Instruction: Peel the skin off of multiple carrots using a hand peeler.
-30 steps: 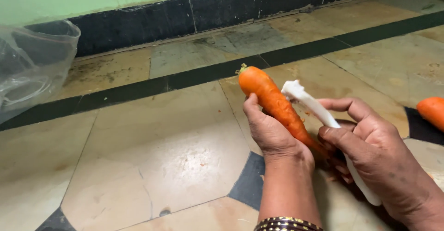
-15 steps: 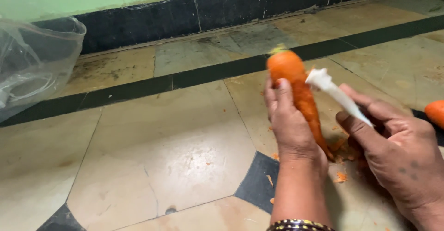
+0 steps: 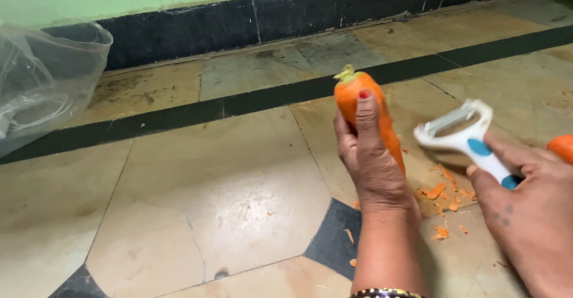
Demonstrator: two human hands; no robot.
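Lying at the far left on the tiled floor (image 3: pixel 197 196) is a clear plastic bag (image 3: pixel 42 83). The left hand (image 3: pixel 373 161) has its fingers wrapped around an upright carrot (image 3: pixel 358 98), held above scattered orange peelings (image 3: pixel 444 193). Just right, the right hand (image 3: pixel 531 208) grips a white-and-blue peeler (image 3: pixel 462 134), apart from the carrot. Another carrot (image 3: pixel 563 147) shows at the right edge.

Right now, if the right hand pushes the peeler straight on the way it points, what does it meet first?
Probably the carrot in the left hand: the right hand aims the peeler up and left toward it. Depth is unclear, so the blade might pass beside it.
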